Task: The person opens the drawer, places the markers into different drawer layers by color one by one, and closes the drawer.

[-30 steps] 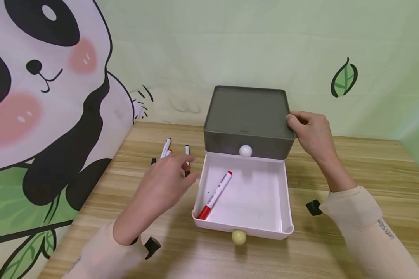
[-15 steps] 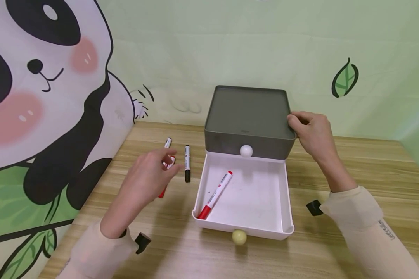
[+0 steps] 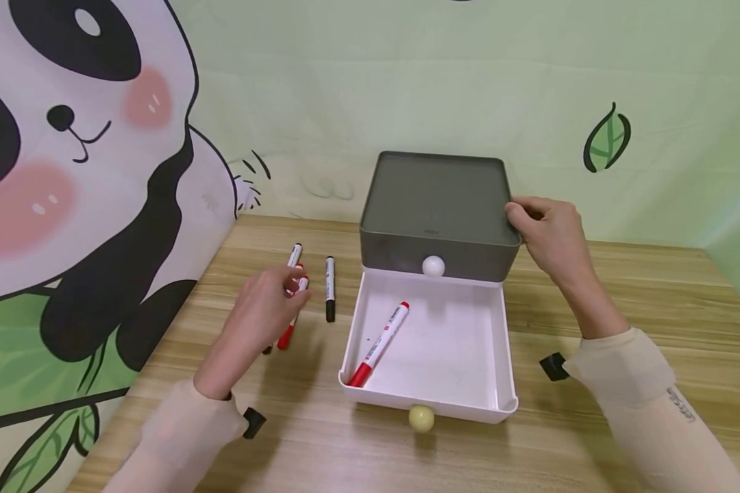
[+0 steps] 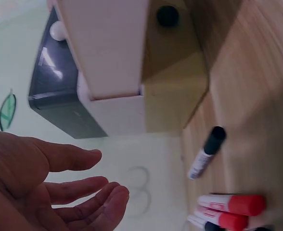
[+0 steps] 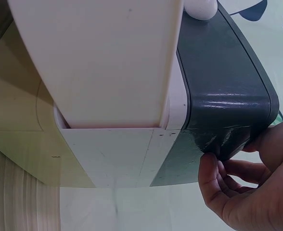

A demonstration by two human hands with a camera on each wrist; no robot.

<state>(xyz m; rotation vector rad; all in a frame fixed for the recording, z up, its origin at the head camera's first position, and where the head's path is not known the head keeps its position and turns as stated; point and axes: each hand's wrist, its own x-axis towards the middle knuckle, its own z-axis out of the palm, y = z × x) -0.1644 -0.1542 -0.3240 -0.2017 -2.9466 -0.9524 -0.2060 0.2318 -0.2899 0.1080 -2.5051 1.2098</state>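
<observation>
My left hand point(image 3: 255, 311) hovers over the group of markers left of the drawer unit. In the left wrist view its thumb and fingers point(image 4: 69, 156) are parted with nothing between them. Red-capped markers point(image 4: 237, 204) lie on the table beneath it, partly hidden by the hand in the head view. A black-capped marker point(image 3: 329, 291) lies apart, nearer the drawer. Inside the pulled-out white drawer point(image 3: 456, 349) rests one red-capped marker point(image 3: 382, 346). My right hand point(image 3: 555, 239) grips the right edge of the dark grey top section point(image 3: 438, 198), thumb on top and fingers point(image 5: 211, 178) at its side.
The stacked unit has a white knob point(image 3: 434, 266) on its grey section, and a yellowish knob point(image 3: 422, 418) shows at the open drawer's front. Its lowest section point(image 4: 175, 103) is yellowish. A wooden table point(image 3: 641, 287) carries everything, with a panda-printed backdrop point(image 3: 321, 89) behind.
My left hand has moved left, from beside the drawer to over the marker group, uncovering the separate black-capped marker. The right hand keeps its grip on the unit.
</observation>
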